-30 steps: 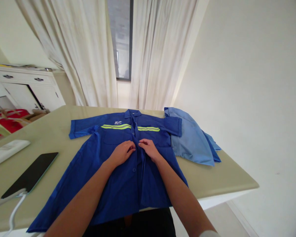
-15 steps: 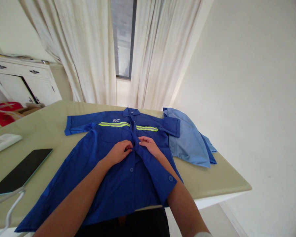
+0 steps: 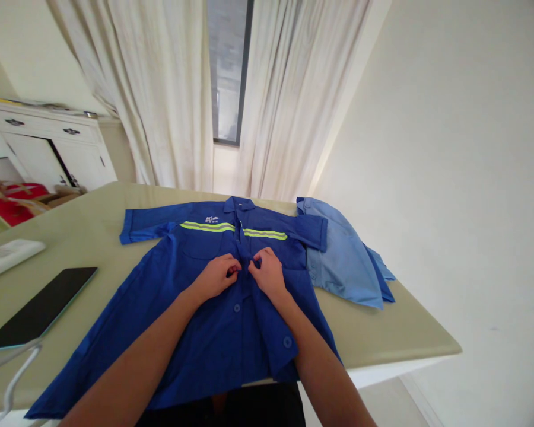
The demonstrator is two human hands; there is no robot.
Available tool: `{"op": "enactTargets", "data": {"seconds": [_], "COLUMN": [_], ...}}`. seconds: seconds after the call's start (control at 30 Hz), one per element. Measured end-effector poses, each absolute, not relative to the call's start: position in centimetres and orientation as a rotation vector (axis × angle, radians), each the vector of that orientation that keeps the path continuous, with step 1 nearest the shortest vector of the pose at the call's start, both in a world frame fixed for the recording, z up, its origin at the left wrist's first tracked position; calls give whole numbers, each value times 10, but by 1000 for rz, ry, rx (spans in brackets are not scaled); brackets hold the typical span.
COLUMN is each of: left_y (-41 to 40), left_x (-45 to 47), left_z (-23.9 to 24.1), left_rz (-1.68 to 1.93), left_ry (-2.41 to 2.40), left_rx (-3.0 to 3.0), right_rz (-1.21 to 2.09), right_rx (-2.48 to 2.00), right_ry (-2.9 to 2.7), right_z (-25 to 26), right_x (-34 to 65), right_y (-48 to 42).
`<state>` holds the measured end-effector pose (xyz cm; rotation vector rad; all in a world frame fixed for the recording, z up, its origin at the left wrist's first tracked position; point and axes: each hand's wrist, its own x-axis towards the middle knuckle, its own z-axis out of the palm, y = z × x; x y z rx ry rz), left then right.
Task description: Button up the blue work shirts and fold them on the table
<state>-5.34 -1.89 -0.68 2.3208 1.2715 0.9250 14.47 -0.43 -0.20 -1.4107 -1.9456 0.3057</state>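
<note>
A dark blue work shirt (image 3: 196, 320) with a yellow-green reflective stripe across the chest lies front up on the pale green table (image 3: 84, 237), collar away from me. My left hand (image 3: 216, 276) and my right hand (image 3: 269, 273) meet at the shirt's button placket just below the chest. Both hands pinch the front edges of the fabric with curled fingers. The lower right front panel is turned over slightly, showing a button.
A light blue shirt (image 3: 342, 255) lies bunched to the right, partly under the dark one's sleeve. A black phone (image 3: 40, 308) with a white cable and a white remote (image 3: 6, 258) lie at the left. Curtains and a window stand behind; a white cabinet (image 3: 48, 148) is at far left.
The right front panel, flipped wide open half a second ago, has been drawn back toward the placket. Both hands have closed in together at the shirt's centre.
</note>
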Motion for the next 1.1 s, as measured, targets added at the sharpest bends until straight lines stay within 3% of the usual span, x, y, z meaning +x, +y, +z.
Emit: {"op": "enactTargets", "data": {"seconds": [0.47,0.93,1.1], "left_y": [-19,-21,-21], "left_x": [-56,-53,-51], "left_z": [-7,-9,-12], "left_rz": [879,865,904], "left_ry": [1355,1416,1442], "left_rx": [2300,2267,2179], "right_rz": [666,536,731], "right_rx": [-1327,-1335,-1247], "right_ry": [-1904,-1881,-1877], "right_z": [-13,-13,-10], "right_x": [139,126,127], "right_y": [3,-12,-6]}}
